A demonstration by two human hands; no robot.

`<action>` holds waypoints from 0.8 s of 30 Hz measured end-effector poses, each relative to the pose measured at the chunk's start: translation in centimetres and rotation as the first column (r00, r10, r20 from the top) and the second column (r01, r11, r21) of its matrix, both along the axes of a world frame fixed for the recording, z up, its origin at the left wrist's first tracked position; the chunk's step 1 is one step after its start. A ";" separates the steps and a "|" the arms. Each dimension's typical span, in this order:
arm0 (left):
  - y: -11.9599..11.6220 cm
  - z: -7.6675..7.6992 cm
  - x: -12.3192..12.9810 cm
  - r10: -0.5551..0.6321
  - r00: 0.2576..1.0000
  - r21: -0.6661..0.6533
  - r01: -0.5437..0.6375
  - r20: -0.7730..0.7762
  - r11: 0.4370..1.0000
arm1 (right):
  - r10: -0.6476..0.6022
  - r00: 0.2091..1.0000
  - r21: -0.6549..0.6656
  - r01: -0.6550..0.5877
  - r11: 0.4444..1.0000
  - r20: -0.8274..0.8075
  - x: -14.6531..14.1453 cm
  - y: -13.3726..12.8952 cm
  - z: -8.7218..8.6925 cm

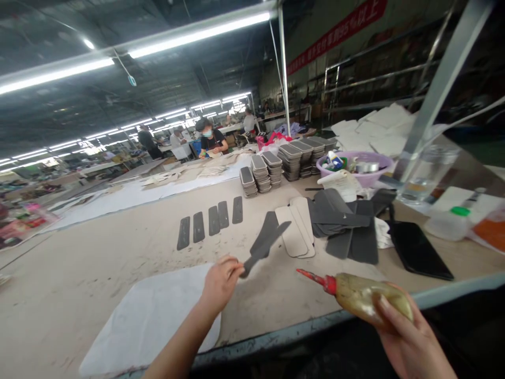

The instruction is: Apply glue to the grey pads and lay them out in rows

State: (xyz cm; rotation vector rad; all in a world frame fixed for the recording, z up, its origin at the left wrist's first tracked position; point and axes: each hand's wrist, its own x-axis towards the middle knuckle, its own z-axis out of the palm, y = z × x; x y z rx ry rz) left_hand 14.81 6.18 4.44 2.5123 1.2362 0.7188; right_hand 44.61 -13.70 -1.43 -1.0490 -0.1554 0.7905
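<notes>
My left hand point(224, 279) pinches one end of a dark grey strip point(265, 249), held tilted above the table. Below it lies another dark piece point(265, 231). My right hand point(410, 329) is wrapped round a yellowish squeeze bottle point(369, 297) with a red nozzle that points left over the table's front edge. Several dark strips point(198, 227) lie in a row on the table, left of the light-edged pale pieces point(294, 231). A pile of dark pieces point(339, 216) is to their right.
White sheet point(153, 316) at the front left. Stacks of strips point(290, 158) and a purple basket point(371, 178) stand farther back. A black phone or tablet point(420, 250), a clear container point(426, 176) and a metal post point(442, 79) are right. A masked person point(213, 141) works beyond.
</notes>
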 end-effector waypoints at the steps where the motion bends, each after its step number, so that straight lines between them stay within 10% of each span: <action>1: -1.4 -0.7 -0.5 -0.048 0.999 0.008 0.048 -0.011 0.999 | 0.013 1.000 0.000 -0.013 1.000 0.005 0.0 0.1 -0.1; 7: -6.1 -5.7 -0.7 -0.129 0.985 -0.024 0.127 -0.114 0.992 | 0.087 0.961 -0.053 -0.076 0.996 0.263 -1.0 0.0 -0.5; 13: -7.3 -5.6 -2.5 -0.188 0.979 0.058 0.193 -0.074 0.979 | 0.162 0.793 -0.157 -0.085 0.984 0.587 -2.5 0.2 0.1; 24: -8.5 -6.1 -3.0 -0.164 0.956 -0.059 0.154 -0.244 0.986 | 0.190 0.186 -0.162 -0.155 0.974 0.964 -8.0 2.9 1.2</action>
